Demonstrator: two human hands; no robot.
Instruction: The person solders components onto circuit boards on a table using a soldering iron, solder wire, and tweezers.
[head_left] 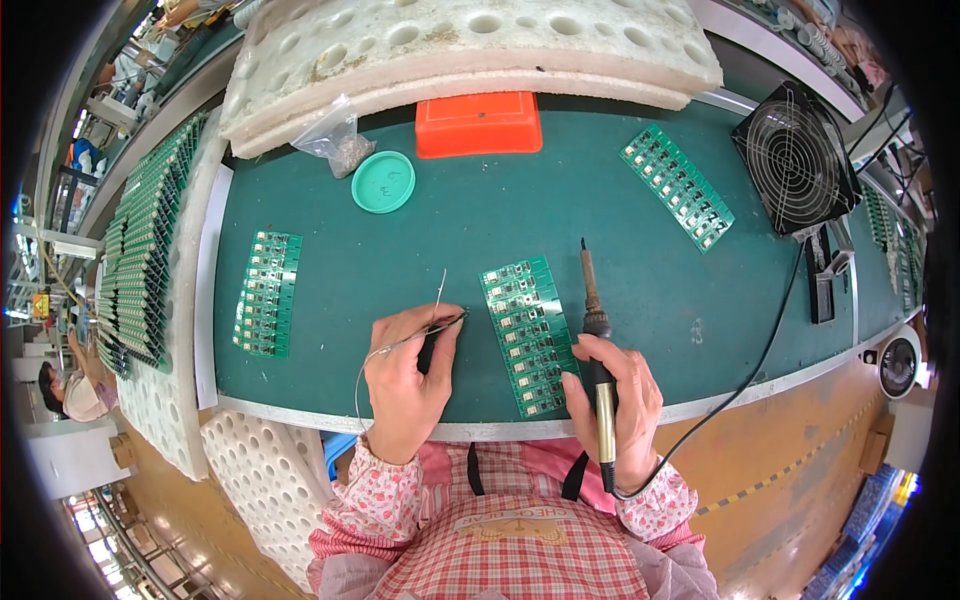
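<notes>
My left hand (408,375) is closed in a pinch, with thin solder wire (359,388) looping from the wrist side and passing between the fingers. One wire end sticks up above the hand. At the fingertips is a small dark piece, too small to name. My right hand (622,405) grips a soldering iron (597,322) by its black handle, its tip pointing away from me and touching nothing. Between both hands a green circuit board panel (525,335) with rows of small parts lies on the green work mat (450,230).
More board panels lie at left (267,293) and far right (680,187). Behind are a red-orange box (478,125), a turquoise lid (383,182), a plastic bag (345,145) and white foam (470,60). A black fan (795,160) stands right; the iron's cord (745,385) crosses there. Upright boards (150,250) fill foam at left.
</notes>
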